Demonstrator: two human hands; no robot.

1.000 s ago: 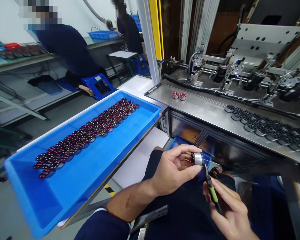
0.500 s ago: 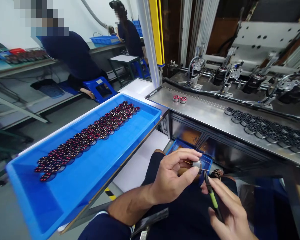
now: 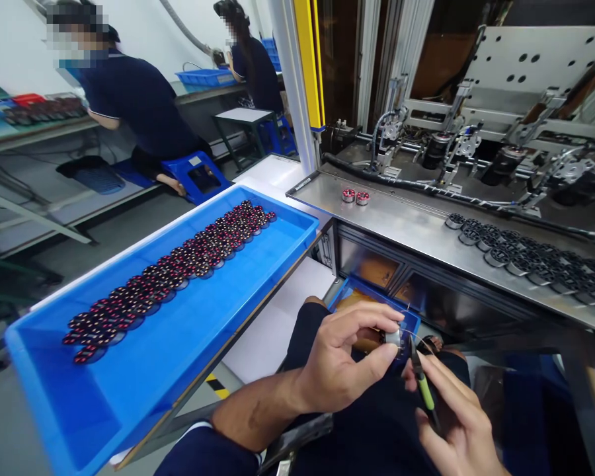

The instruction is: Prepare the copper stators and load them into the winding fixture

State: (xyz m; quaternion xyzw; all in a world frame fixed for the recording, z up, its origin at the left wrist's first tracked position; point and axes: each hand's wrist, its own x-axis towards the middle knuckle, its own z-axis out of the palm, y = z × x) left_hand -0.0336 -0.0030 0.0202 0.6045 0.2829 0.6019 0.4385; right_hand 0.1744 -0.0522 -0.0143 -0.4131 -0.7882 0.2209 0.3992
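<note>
My left hand (image 3: 342,360) pinches a small round wound motor part (image 3: 393,339) between thumb and fingers, over my lap. My right hand (image 3: 451,416) grips a green-handled cutter (image 3: 422,387), its black tip right against the part. A thin wire loops off the part. Below the hands sits a small blue bin (image 3: 371,294). A large blue tray (image 3: 178,311) to the left carries rows of several red-wound parts (image 3: 173,271).
A steel bench (image 3: 416,228) on the right bears two red-wound parts (image 3: 354,196) and several dark rings (image 3: 525,254); machinery stands behind it. Two people in dark shirts sit at benches in the back left (image 3: 133,106), with blue stools by them.
Both hands have sunk a little lower and the part has turned in my left fingers, its shiny side less visible. The cutter tip stays at the part.
</note>
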